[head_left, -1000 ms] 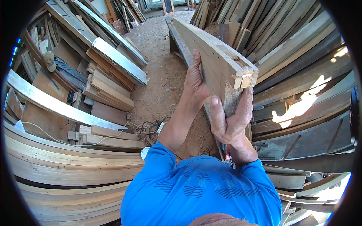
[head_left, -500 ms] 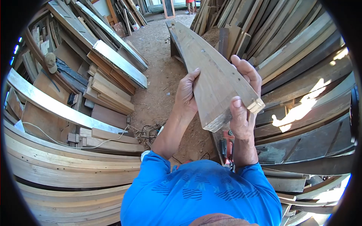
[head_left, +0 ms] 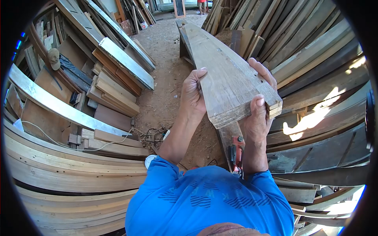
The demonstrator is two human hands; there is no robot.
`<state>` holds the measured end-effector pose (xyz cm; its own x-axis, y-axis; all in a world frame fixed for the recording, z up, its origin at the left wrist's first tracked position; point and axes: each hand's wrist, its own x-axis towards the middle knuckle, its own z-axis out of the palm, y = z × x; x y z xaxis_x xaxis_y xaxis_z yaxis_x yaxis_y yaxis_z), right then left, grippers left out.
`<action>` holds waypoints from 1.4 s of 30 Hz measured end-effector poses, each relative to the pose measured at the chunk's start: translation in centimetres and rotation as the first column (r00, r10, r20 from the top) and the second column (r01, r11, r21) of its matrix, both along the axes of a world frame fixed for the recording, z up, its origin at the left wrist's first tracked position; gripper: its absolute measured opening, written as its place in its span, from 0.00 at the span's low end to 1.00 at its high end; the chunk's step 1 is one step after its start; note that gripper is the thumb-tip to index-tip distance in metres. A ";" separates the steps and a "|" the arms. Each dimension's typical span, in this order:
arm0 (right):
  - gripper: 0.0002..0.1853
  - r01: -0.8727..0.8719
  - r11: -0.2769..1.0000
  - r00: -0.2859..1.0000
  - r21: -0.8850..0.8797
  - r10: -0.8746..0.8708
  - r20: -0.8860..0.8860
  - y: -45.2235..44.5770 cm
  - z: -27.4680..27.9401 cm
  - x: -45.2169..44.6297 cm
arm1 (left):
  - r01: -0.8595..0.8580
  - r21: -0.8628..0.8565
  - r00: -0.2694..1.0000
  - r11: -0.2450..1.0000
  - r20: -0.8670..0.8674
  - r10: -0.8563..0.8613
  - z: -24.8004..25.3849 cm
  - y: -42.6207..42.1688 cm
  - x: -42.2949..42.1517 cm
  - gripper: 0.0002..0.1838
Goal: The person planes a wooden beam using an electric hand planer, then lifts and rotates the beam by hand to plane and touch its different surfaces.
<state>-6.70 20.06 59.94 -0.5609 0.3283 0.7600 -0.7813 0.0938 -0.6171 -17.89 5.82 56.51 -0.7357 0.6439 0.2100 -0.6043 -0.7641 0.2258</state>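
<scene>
Both my hands hold a long wooden plank (head_left: 226, 74) that stretches away from me, its near end raised toward my chest. My left hand (head_left: 193, 92) grips the left edge, thumb on the upper face. At the near right corner my right hand (head_left: 260, 106) is closed round the plank, thumb on top and fingers along the right edge. The near end looks rough, with a small notched bit at the right corner. Below it lie a wooden bench board (head_left: 231, 135) and a red and black power tool (head_left: 237, 153).
Stacked boards (head_left: 78, 165) curve along the left, with a pale cable (head_left: 106, 146) over them. Leaning planks (head_left: 291, 35) line the right side. A dirt floor (head_left: 161, 78) runs down the middle. Far off, a person's legs (head_left: 202, 7) show.
The plank's near end has swung slightly right and tipped, so more of its end face shows. Both hands keep their grip, and the right hand has moved a little right and up.
</scene>
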 end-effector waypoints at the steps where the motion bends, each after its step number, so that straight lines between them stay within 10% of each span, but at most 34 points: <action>1: 0.45 0.006 1.000 1.000 0.012 -0.006 0.002 0.0 0.0 0.1 | 0.034 0.029 0.999 0.999 0.005 -0.034 -0.4 0.2 0.0 0.30; 6: 0.50 -0.071 0.990 0.994 0.124 0.060 0.087 -0.3 -0.6 1.3 | 0.000 -0.006 0.999 1.000 0.047 0.001 -0.8 0.2 1.4 0.30; 9: 0.58 -0.361 0.909 0.933 0.209 0.352 0.081 1.1 -1.7 1.2 | 0.033 0.012 0.998 0.999 0.056 -0.033 -2.2 -1.3 1.5 0.31; 11: 0.65 -0.682 0.728 0.724 -0.065 0.685 0.076 2.1 -3.9 0.9 | 0.043 0.008 0.999 0.999 0.011 -0.043 -3.1 -2.9 1.4 0.32; 16: 0.38 -0.630 0.479 0.340 -0.611 0.878 0.337 1.0 -8.8 1.5 | 0.012 -0.279 0.996 0.960 0.089 0.013 -9.5 -5.6 3.3 0.33; 25: 0.24 -0.139 0.820 -0.021 -0.555 0.558 0.830 -4.4 -31.5 3.5 | -0.220 -0.707 0.972 0.672 -0.098 0.215 -33.7 -9.0 7.8 0.37; 32: 0.28 -0.142 0.741 -0.142 -0.656 0.640 0.755 -6.4 -50.2 6.9 | -0.175 -0.886 0.957 0.430 -0.050 0.286 -39.6 -9.3 11.5 0.43; 37: 0.31 -0.129 0.936 -0.022 -0.327 0.327 0.945 -7.5 -64.4 8.5 | -0.353 -0.931 0.923 -0.094 -0.363 0.124 -45.3 -5.0 13.5 0.41; 42: 0.29 0.175 0.633 0.015 -0.754 0.764 0.645 -4.9 -62.4 8.6 | -0.159 -0.943 0.979 -0.294 -0.189 0.074 -40.9 1.8 13.6 0.45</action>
